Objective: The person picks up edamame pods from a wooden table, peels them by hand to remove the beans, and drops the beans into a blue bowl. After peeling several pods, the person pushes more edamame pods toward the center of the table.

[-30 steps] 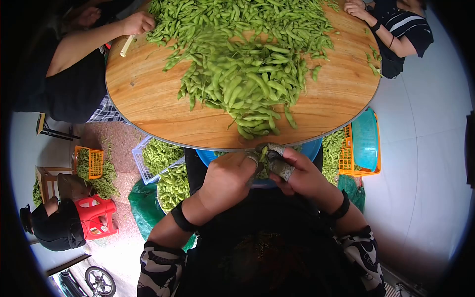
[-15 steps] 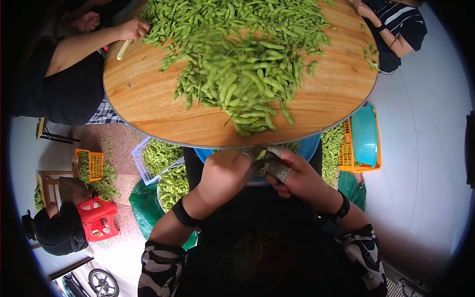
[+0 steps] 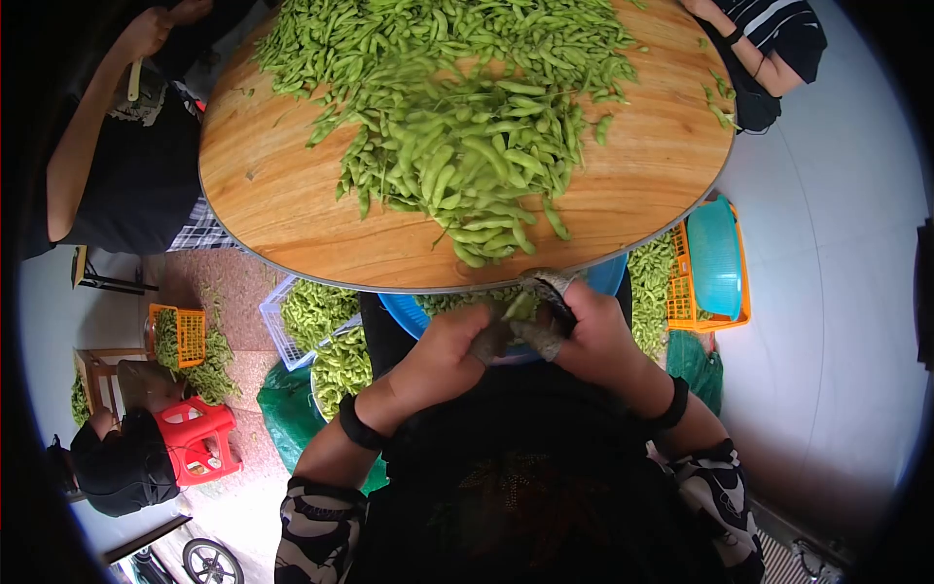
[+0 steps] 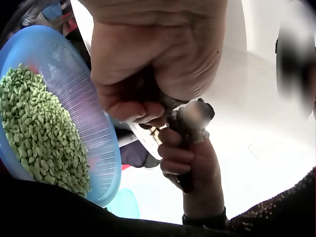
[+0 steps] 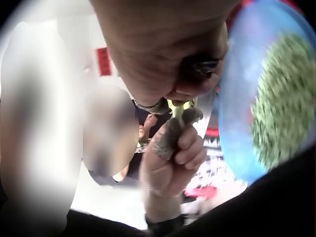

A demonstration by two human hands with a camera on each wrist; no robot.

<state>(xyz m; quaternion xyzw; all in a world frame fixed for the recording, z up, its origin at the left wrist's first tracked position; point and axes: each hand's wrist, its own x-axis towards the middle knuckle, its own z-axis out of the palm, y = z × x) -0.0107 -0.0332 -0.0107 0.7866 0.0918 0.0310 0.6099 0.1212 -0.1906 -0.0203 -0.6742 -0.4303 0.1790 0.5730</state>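
Observation:
My left hand [image 3: 449, 339] and right hand [image 3: 595, 329] meet just below the near table edge. Worn grey covers wrap some thumbs and fingers. The left one pinches a green soybean pod [image 5: 178, 109], whose end points at the right fingers. Curled fingers of the right hand grip a slim dark object [image 4: 184, 181] that pokes out under the palm; what kind it is I cannot tell. Under both hands sits a blue basin [image 4: 109, 165], holding shelled green beans [image 4: 45, 140]. Ahead, a heap of soybean pods [image 3: 457, 146] spreads over the round wooden table [image 3: 292, 229].
Another person's hand [image 3: 146, 34] holds a light-handled tool [image 3: 134, 80] at the left; one more person [image 3: 764, 49] sits at the right. Beside my legs stand a white crate [image 3: 280, 321] of pods and an orange crate [image 3: 741, 302] with a teal basket [image 3: 713, 255].
My hands have turned against each other around the pod, the right fingers shifting. The person at the left has lifted a hand with the light-handled tool off the table. The head view has shifted slightly.

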